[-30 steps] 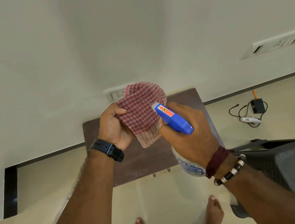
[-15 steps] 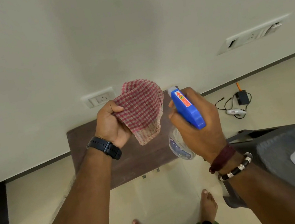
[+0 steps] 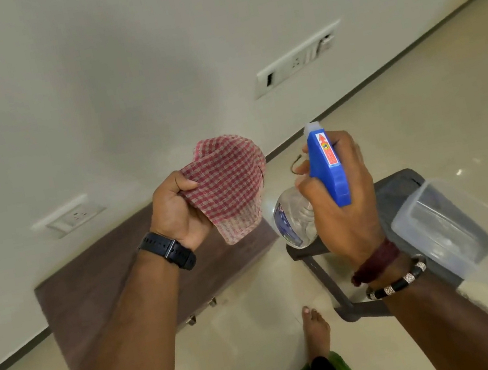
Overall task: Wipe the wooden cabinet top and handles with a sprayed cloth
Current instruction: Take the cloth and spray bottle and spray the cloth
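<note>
My left hand [image 3: 176, 213] grips a red and white checked cloth [image 3: 229, 184], bunched and held up above the dark wooden cabinet top [image 3: 92, 293]. My right hand [image 3: 342, 196] holds a spray bottle [image 3: 327, 166] with a blue trigger head and a clear body, its nozzle pointing up and away, just right of the cloth. Two small metal handles [image 3: 201, 311] show at the cabinet's front edge. The arms hide much of the cabinet top.
A dark plastic stool [image 3: 400, 190] stands at the right with a clear plastic container [image 3: 452, 226] on it. Wall sockets [image 3: 69, 217] and a switch panel [image 3: 298, 59] sit on the white wall. A black cable [image 3: 296, 162] lies on the tiled floor. My bare feet [image 3: 317, 328] are below.
The view has swung to the left and tilted. My right hand has drawn the spray bottle away from the cloth to the right and turned its nozzle upward. The left hand keeps the cloth.
</note>
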